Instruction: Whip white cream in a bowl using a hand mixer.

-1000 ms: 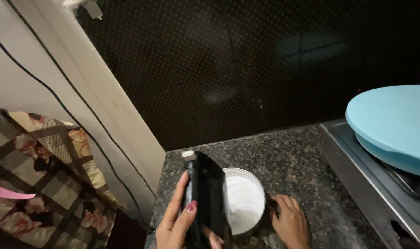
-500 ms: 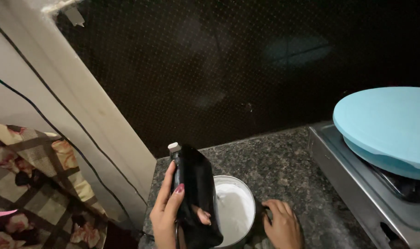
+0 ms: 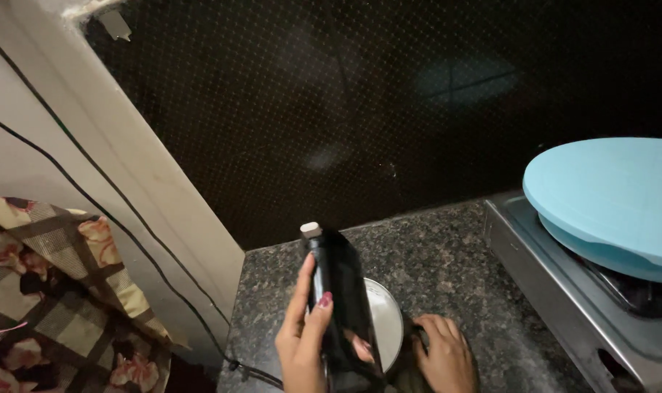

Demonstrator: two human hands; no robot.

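Already the left hand (image 3: 305, 342) grips a black bottle (image 3: 340, 306) over the white-filled pot (image 3: 386, 327); right hand (image 3: 441, 356) steadies the pot, pouring apparently unfinished.

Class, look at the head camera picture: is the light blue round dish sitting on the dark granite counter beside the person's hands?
No, the light blue dish rests on the steel stove at the right, apart from both hands.

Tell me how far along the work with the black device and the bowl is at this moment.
Done: a white bowl sits on the granite counter. In hand: the left hand grips a black device held over the bowl, while the right hand steadies the bowl's edge. Left: I can't tell the bowl's contents or whether the device is running.
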